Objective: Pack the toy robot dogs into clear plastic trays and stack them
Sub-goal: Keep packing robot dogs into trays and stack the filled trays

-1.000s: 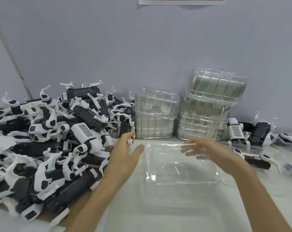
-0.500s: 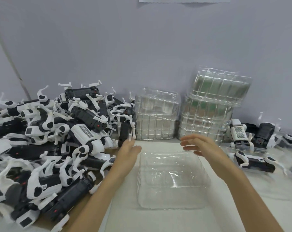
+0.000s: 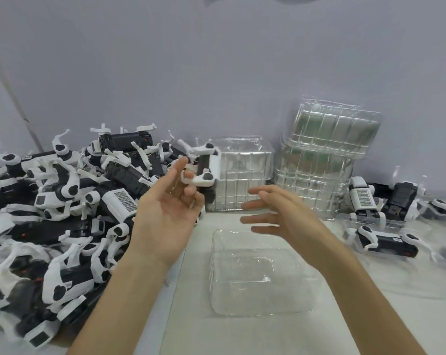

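An empty clear plastic tray (image 3: 255, 290) lies on the white table in front of me. My left hand (image 3: 165, 216) is raised palm-up over the tray's left side, its fingertips pinching a black-and-white toy robot dog (image 3: 206, 167) by the legs. The dog hangs upright in front of the tray stacks. My right hand (image 3: 286, 216) hovers above the tray's far edge with fingers straight and spread, holding nothing. A big heap of loose robot dogs (image 3: 63, 213) fills the left of the table.
Two stacks of clear trays stand against the grey wall, a low stack (image 3: 242, 175) and a taller leaning stack (image 3: 327, 155). To the right lie more dogs (image 3: 385, 242), some (image 3: 362, 201) sitting in a clear tray.
My left hand has picked a robot dog from the heap's edge and lifted it, turning palm-up. The tray has been set down and let go. My right hand rose slightly.
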Tool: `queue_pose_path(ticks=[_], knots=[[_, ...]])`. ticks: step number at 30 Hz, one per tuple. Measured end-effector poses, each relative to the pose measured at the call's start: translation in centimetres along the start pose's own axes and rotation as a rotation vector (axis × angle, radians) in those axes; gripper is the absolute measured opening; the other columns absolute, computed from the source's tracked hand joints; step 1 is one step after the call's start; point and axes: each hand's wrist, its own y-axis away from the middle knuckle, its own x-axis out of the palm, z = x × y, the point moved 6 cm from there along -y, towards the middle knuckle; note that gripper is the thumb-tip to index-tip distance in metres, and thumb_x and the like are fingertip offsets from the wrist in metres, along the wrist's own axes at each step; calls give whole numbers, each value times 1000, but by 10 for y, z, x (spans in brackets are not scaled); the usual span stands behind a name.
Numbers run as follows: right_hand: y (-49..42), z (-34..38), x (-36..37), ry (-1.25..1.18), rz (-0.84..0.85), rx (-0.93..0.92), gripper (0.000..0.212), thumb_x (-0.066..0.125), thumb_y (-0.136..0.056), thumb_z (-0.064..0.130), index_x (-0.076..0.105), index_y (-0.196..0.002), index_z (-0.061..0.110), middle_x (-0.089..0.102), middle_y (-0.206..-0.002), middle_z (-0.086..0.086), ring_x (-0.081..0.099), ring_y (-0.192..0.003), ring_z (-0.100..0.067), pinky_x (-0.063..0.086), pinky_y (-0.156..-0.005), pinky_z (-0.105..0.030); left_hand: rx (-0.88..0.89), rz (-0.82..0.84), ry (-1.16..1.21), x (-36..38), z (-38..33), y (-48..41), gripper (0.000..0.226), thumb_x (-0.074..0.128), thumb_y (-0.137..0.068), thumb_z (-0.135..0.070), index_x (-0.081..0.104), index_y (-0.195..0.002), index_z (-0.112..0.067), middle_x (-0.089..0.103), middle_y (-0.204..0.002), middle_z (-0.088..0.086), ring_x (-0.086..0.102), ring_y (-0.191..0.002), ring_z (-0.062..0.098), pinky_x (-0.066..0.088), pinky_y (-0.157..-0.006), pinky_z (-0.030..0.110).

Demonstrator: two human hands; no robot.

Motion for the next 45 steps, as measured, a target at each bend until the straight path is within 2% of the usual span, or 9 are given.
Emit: queue_pose_path(ticks=[3, 7, 15, 20, 25, 28, 32, 36, 45], knots=[[3, -3, 24, -106, 121, 29, 39, 50, -100, 42, 57, -130, 18, 69, -121, -6, 72, -101, -25, 57, -91, -47, -69, 178, -121, 25, 18, 12, 21, 57, -88, -20, 78, -88, -15, 61, -79, -2, 49, -59, 9, 48, -66, 22], [5, 9, 16, -246, 7, -72, 27, 59, -97, 31, 64, -113, 9, 72, -95, -6, 72, -85, -19, 59, -69, -31, -116, 360, -491, 40, 46, 28, 24, 55, -86, -14, 79, -87, -10, 74, -97, 8, 64, -74, 17, 54, -76, 27], [7, 24, -51, 202, -174, -123, 36, 74, -86, 20, 54, -115, 23, 77, -91, 5, 74, -78, -15, 54, -65, -30, 136, 40, -1302, -10, 58, 23, 40, 69, -88, -11, 60, -119, -35, 60, -121, -22, 53, -114, -5, 40, -88, 13], [9, 18, -44, 483, 32, -173, 27, 79, -81, 19, 67, -103, 29, 72, -95, 12, 72, -84, -15, 61, -78, -34, 2, -50, -1081, -57, 82, 20, 51, 64, -86, 6, 56, -120, -30, 59, -123, -12, 51, -123, 2, 40, -91, 15], [2, -2, -24, 658, 111, -175, 25, 80, -82, 20, 71, -101, 34, 69, -95, 15, 70, -73, -12, 59, -68, -27, -17, -92, -866, -71, 88, 20, 36, 61, -94, -9, 63, -121, -32, 69, -114, -21, 54, -116, -10, 44, -82, 5], [-4, -13, -23, 759, 75, -158, 28, 80, -82, 26, 69, -104, 38, 65, -108, 20, 67, -76, -3, 58, -81, -31, -12, -116, -865, -75, 88, 19, 34, 60, -96, -14, 63, -126, -30, 66, -125, -15, 55, -119, -7, 45, -83, 6], [-5, -15, -29, 766, 116, -132, 30, 81, -81, 30, 70, -104, 45, 62, -116, 25, 62, -91, 8, 49, -75, -11, 33, -108, -864, -75, 84, 19, 32, 59, -95, -9, 68, -118, -30, 69, -121, -13, 59, -116, -3, 44, -91, 14], [-5, -24, -30, 895, 132, -78, 31, 82, -79, 32, 68, -100, 50, 64, -112, 17, 56, -96, 3, 42, -74, -12, 58, -37, -902, -70, 83, 20, 32, 57, -96, -6, 76, -102, -31, 72, -109, -14, 61, -104, -6, 41, -82, 3], [-7, -30, -29, 976, 75, -65, 40, 85, -76, 33, 71, -110, 49, 54, -88, 35, 52, -83, 17, 40, -61, -9, 66, -19, -931, -73, 86, 17, 35, 42, -104, -8, 73, -107, -24, 70, -116, -16, 57, -117, -5, 38, -94, 12]])
